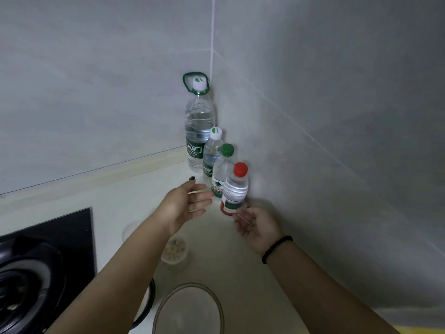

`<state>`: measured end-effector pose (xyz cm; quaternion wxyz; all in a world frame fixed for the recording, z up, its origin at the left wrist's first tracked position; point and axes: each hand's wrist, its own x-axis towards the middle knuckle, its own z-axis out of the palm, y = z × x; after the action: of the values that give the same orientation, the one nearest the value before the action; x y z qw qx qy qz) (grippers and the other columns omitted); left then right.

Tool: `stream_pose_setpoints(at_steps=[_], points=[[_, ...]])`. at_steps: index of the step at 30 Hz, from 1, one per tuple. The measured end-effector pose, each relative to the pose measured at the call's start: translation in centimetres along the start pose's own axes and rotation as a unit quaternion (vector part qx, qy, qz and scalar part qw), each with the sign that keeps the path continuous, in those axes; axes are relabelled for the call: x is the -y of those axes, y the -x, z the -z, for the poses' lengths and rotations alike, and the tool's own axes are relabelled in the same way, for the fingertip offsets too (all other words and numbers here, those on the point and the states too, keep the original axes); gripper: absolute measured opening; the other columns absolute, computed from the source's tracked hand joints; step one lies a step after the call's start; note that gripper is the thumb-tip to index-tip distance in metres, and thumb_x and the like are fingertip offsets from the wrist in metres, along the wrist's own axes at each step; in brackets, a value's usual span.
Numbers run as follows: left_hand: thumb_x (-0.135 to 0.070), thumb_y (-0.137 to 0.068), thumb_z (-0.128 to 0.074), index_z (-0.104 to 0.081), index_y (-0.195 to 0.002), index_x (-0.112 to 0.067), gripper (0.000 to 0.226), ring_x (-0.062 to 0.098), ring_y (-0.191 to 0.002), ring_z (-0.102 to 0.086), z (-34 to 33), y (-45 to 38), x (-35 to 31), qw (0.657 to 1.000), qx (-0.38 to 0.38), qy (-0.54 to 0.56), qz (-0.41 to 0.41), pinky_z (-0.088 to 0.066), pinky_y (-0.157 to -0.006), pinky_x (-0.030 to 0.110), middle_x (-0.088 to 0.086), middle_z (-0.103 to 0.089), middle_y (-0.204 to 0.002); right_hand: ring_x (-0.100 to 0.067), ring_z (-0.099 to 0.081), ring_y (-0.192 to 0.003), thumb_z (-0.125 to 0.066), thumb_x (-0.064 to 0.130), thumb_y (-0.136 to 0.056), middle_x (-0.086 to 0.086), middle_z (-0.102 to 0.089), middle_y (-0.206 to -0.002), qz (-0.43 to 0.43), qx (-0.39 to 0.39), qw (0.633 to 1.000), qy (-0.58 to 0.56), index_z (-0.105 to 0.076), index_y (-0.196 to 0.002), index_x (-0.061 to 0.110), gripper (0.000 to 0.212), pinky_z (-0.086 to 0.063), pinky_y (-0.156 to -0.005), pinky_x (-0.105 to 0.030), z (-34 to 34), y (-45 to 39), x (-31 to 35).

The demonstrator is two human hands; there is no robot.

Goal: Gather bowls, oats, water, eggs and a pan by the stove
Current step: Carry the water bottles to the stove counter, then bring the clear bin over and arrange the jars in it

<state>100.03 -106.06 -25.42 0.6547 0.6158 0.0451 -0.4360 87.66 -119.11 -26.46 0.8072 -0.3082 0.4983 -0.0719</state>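
Note:
Four water bottles stand in a row in the counter corner: a large one with a green handle [199, 126], a white-capped one [212, 153], a green-capped one [222, 169] and, nearest, a small red-capped one [234, 189]. My left hand [186, 206] hovers open just left of the green-capped bottle, fingers straight and pointing at it. My right hand [255, 225] lies palm up with relaxed fingers, fingertips at the base of the red-capped bottle; whether they touch it I cannot tell. A small cup of oats [173, 251] sits on the counter under my left forearm. A clear bowl [190, 309] is nearest me.
The black gas stove [45, 261] fills the lower left. A dark-rimmed bowl [148, 307] shows partly under my left arm. A pale round dish [131, 230] sits beside the stove's right edge. Grey tiled walls close the corner behind and to the right of the bottles.

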Motion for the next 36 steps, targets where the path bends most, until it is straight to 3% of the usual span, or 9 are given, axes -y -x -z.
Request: stream_pose_setpoints(at_steps=[3,7,12,16,25,32,36], points=[[-0.037,-0.104,-0.035,-0.061,-0.107,-0.016,0.033,0.022,-0.094,-0.069,-0.4,3.4,-0.1,0.999,-0.017,0.009,-0.033,-0.049,-0.082,0.035,0.009,-0.074,-0.106,-0.017,-0.060,-0.072,-0.046,0.007,-0.094,-0.002,-0.068,-0.069,0.018,0.043,0.998,0.041,-0.059,-0.079,0.011,0.020,-0.046,-0.066,-0.027,0.1,2.2,0.8],[-0.033,-0.102,-0.040,-0.060,-0.110,-0.016,0.028,0.022,-0.097,-0.069,-1.0,8.0,0.6,0.995,-0.051,0.034,-0.074,-0.048,-0.085,0.036,0.008,-0.075,-0.105,-0.021,-0.062,-0.075,-0.048,0.012,-0.095,-0.005,-0.064,-0.084,0.027,0.101,0.992,0.068,-0.059,-0.087,0.010,0.014,-0.047,-0.066,-0.027,0.4,4.5,1.4],[-0.018,-0.098,-0.051,-0.061,-0.116,-0.012,0.022,0.023,-0.103,-0.070,-2.7,15.1,3.3,0.981,-0.127,0.060,-0.137,-0.049,-0.095,0.038,0.007,-0.075,-0.105,-0.018,-0.059,-0.070,-0.045,0.012,-0.097,-0.004,-0.062,-0.081,0.048,0.180,0.975,0.117,-0.055,-0.088,0.013,0.014,-0.045,-0.064,-0.026,1.1,8.5,1.5],[-0.006,-0.092,-0.061,-0.065,-0.114,-0.013,0.024,0.021,-0.097,-0.071,-3.9,21.4,7.3,0.960,-0.191,0.077,-0.190,-0.050,-0.089,0.033,0.006,-0.075,-0.106,-0.019,-0.059,-0.068,-0.044,0.010,-0.097,-0.005,-0.062,-0.081,0.061,0.248,0.953,0.165,-0.054,-0.089,0.013,0.014,-0.044,-0.061,-0.026,1.6,11.5,0.4],[0.001,-0.087,-0.065,-0.067,-0.109,-0.015,0.028,0.017,-0.091,-0.064,-3.3,33.3,17.8,0.874,-0.389,0.168,-0.239,-0.053,-0.079,0.025,-0.002,-0.069,-0.083,-0.019,-0.061,-0.063,-0.048,0.007,-0.093,-0.004,-0.065,-0.074,0.030,0.364,0.882,0.297,-0.059,-0.091,0.012,0.013,-0.046,-0.058,-0.026,3.0,18.4,-8.4],[-0.009,-0.089,-0.066,-0.069,-0.108,-0.019,0.022,0.015,-0.093,-0.067,-1.1,42.9,24.8,0.820,-0.474,0.217,-0.235,-0.052,-0.079,0.026,0.006,-0.068,-0.102,-0.018,-0.064,-0.067,-0.048,0.006,-0.093,-0.006,-0.065,-0.080,0.030,0.425,0.813,0.396,-0.063,-0.100,0.009,0.016,-0.049,-0.058,-0.025,4.8,24.9,-16.4],[-0.008,-0.091,-0.062,-0.068,-0.109,-0.017,0.020,0.016,-0.094,-0.070,0.8,49.2,28.0,0.790,-0.512,0.240,-0.237,-0.052,-0.079,0.028,0.008,-0.071,-0.109,-0.019,-0.060,-0.069,-0.048,0.001,-0.093,-0.008,-0.065,-0.081,0.058,0.482,0.757,0.437,-0.063,-0.094,0.009,0.017,-0.047,-0.062,-0.027,5.1,30.5,-20.9]])
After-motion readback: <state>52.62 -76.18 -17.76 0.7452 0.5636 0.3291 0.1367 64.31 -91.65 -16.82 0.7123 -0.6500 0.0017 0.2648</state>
